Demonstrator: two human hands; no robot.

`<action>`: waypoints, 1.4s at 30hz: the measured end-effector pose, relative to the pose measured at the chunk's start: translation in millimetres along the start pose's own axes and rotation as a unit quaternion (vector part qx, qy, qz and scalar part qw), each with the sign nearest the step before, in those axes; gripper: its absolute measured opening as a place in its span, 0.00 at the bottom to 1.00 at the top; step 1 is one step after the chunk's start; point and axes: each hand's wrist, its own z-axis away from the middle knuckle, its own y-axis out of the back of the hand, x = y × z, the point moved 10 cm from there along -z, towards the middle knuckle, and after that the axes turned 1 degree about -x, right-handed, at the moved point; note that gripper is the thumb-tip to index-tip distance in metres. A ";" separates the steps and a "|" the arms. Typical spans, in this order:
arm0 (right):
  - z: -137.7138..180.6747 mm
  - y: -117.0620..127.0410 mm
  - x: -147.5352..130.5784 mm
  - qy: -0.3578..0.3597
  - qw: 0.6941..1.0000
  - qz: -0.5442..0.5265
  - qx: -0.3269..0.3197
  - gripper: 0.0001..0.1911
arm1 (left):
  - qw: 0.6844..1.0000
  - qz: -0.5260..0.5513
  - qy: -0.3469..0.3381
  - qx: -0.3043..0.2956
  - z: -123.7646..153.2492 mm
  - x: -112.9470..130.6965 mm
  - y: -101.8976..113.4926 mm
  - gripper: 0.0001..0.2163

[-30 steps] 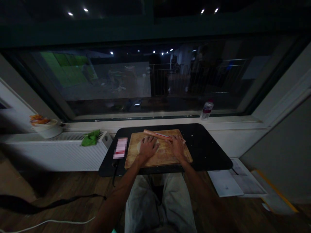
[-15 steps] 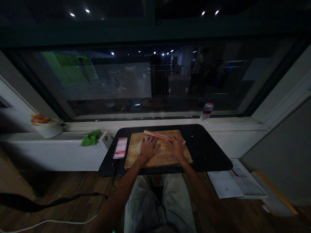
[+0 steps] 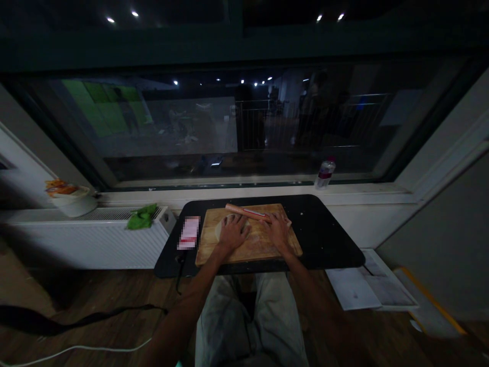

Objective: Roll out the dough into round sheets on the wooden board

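A pale flat round of dough (image 3: 218,230) lies on the left part of a wooden cutting board (image 3: 217,254). My left hand (image 3: 233,233) rests palm down on it with the fingers spread, covering much of the dough. Across the board's far side a wooden rolling pin (image 3: 244,210) lies at a slant, with a reddish-white label on it. My right hand (image 3: 278,232) is over the pin's right part, fingers bent across it, and its tip shows just past the hand.
The board sits on a small black table (image 3: 324,239). A pixelated phone-like thing (image 3: 189,232) lies left of it. Beyond are a water bottle (image 3: 325,173) on the sill, a green cloth (image 3: 141,216) and a white tub (image 3: 72,201) by the radiator (image 3: 95,244). Flat boxes (image 3: 355,288) lie lower right.
Both hands keep their places on the dough and the rolling pin. Only the camera view has shifted very slightly, and a figure in the window glass has moved a little.
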 end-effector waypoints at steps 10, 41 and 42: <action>-2.6 -0.5 0.6 -0.010 1.000 -0.017 -0.012 0.19 | 0.995 -0.026 0.091 0.018 3.7 -23.5 -3.5 0.28; -1.8 0.4 0.9 -0.003 1.000 0.005 0.008 0.18 | 0.968 -0.002 0.251 0.019 31.7 -92.7 27.2 0.19; -2.0 0.0 1.1 -0.004 1.000 0.005 0.005 0.18 | 0.968 -0.005 0.253 0.006 33.4 -95.5 27.6 0.18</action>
